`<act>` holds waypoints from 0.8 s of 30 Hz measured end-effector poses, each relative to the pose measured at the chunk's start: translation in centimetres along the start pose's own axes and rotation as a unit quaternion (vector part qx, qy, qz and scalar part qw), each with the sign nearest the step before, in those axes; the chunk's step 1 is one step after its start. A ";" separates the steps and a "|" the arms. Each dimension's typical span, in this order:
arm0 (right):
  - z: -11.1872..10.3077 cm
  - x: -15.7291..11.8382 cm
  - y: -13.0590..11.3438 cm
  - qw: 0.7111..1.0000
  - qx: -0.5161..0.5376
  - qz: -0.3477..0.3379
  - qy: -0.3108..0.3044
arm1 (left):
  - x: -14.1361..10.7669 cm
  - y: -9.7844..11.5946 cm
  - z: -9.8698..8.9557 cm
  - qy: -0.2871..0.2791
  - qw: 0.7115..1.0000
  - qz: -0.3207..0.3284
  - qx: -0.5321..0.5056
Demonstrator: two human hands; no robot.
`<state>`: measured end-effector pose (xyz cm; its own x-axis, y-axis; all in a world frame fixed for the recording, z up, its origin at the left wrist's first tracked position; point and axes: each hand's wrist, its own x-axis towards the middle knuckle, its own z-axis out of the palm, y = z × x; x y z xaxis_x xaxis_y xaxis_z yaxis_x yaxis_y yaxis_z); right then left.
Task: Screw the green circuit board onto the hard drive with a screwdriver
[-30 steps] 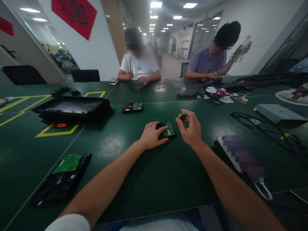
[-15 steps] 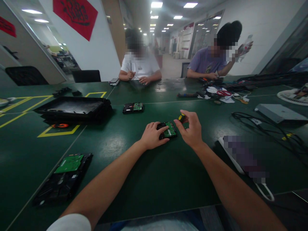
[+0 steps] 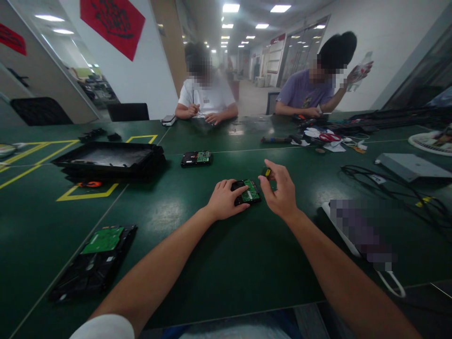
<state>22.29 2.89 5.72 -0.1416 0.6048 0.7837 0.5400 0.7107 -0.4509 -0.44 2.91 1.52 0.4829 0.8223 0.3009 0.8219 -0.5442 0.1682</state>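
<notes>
A small hard drive (image 3: 251, 192) with a green circuit board lies flat on the dark green table (image 3: 197, 263). Over its left part my left hand (image 3: 226, 200) is gripping it, index finger across the board and thumb along the near edge. Just right of the drive, my right hand (image 3: 279, 188) pinches a short yellow-and-black screwdriver (image 3: 267, 173) between thumb and fingers. Its shaft and tip are too fine to make out. A second small hard drive (image 3: 196, 158) sits farther back. At the near left is a larger hard drive (image 3: 102, 240), also with a green board.
Black plastic trays (image 3: 109, 160) are stacked at the left above an orange object (image 3: 90, 184). On the right are a phone (image 3: 342, 230), black cables (image 3: 360, 176) and a grey metal box (image 3: 413, 167). Two people sit across the table, near scattered tools and papers (image 3: 323, 136).
My right hand has turned slightly, so the screwdriver handle sits at a different angle. My left hand stays on the hard drive, and the whole view has shifted a little.
</notes>
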 end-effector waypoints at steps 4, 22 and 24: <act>0.2 -0.1 0.2 1.000 0.009 0.018 0.004 | 0.0 0.0 0.0 0.000 1.000 0.002 0.004; 0.1 0.0 0.0 1.000 -0.016 0.002 0.005 | 0.0 0.0 -0.1 -0.002 1.000 0.002 0.003; 0.2 -0.1 0.1 1.000 0.005 0.007 -0.001 | 0.0 0.0 -0.1 -0.001 1.000 0.003 0.001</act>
<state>22.19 3.00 5.55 -0.1368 0.6151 0.7765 0.5332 0.7063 -0.4656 -0.48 2.89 1.59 0.4882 0.8198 0.2993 0.8197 -0.5484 0.1654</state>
